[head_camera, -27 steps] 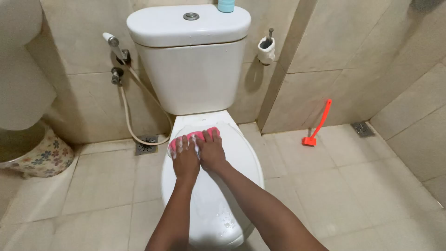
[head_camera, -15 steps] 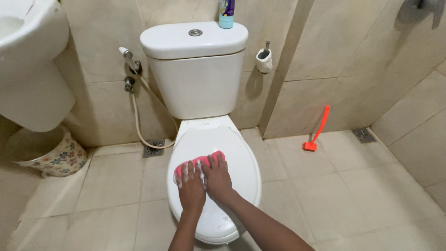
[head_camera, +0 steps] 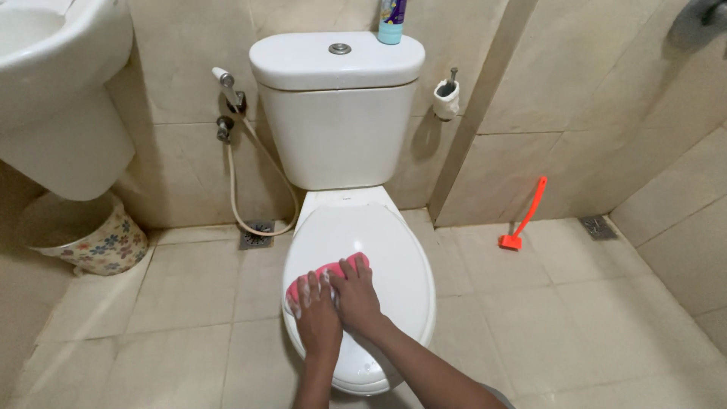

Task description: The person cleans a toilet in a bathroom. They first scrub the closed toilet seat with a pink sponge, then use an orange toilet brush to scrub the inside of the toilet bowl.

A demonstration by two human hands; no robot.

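Pink sponge (head_camera: 327, 276) under flat, close-set fingers (head_camera: 350, 274) of left hand (head_camera: 316, 318) and right hand (head_camera: 356, 299), on closed toilet lid (head_camera: 394, 250). Soapy fingers; likely skid off curved lid edge.

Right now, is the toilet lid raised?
No, the toilet lid is shut flat, and both hands, left and right, press a pink sponge on it.

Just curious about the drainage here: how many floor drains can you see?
2: one floor drain sits beside the toilet under the spray hose, the other drain near the right wall. More may be hidden.
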